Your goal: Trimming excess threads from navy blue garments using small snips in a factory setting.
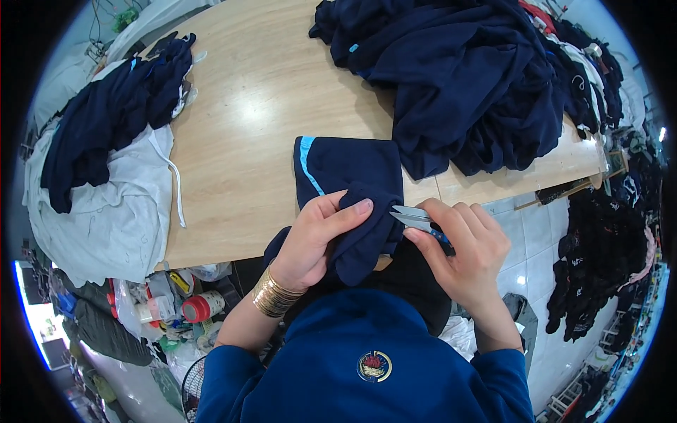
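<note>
A navy fabric piece (356, 162) with a light blue strip along its left side lies at the table's near edge, its lower part bunched up and hanging over. My left hand (321, 229) pinches the bunched cloth between thumb and fingers. In my right hand (462, 243) is a pair of small thread snips (416, 217) with blue grips, held closed around by thumb and fingers. The blades point left, slightly apart, right beside the cloth's edge. Whether they touch a thread there is too small to tell.
A large heap of navy garments (465, 84) covers the far right of the wooden table (240, 120). On the left lie more navy garments (106, 120) over a white cloth sack (99, 225). Beneath the table sit a red-capped container (202, 307) and plastic bags. Dark clothes (599, 261) pile up at right.
</note>
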`<state>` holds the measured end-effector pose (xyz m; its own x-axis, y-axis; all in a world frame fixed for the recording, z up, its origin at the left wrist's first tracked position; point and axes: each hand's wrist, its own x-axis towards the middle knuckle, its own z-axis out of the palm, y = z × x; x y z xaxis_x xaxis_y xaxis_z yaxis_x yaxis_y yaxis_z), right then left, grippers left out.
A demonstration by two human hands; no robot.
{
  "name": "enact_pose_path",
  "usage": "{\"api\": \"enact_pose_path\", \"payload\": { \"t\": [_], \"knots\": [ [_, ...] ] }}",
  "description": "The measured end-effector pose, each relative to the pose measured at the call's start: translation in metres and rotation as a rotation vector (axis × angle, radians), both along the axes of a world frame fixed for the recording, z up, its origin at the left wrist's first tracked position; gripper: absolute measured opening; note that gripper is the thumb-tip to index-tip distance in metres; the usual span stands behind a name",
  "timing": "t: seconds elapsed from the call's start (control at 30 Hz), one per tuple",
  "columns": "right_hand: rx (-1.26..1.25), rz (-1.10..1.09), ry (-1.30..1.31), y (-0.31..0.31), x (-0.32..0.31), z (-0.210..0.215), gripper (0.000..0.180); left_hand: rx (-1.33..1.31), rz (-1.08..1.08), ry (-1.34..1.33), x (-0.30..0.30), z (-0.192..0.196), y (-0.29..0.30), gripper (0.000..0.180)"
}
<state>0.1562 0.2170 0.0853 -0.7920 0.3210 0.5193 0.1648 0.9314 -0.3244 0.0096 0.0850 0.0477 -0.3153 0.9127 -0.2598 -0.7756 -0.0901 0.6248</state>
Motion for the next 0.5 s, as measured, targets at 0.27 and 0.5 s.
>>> {"api": "enact_pose_path", "payload": {
  "t": [0.27, 0.5],
  "knots": [
    [0.002, 0.000, -0.010, 0.0006, 0.0008, -0.0009, 0.023, -0.016, 0.020, 0.029, 0.0016, -0.0017, 0.0011, 0.022],
    [-0.013, 0.003, 0.002, 0.0009, 0.0005, -0.0021, 0.022, -0.023, 0.020, 0.028, 0.0016, -0.0030, 0.0011, 0.022]
  ]
}}
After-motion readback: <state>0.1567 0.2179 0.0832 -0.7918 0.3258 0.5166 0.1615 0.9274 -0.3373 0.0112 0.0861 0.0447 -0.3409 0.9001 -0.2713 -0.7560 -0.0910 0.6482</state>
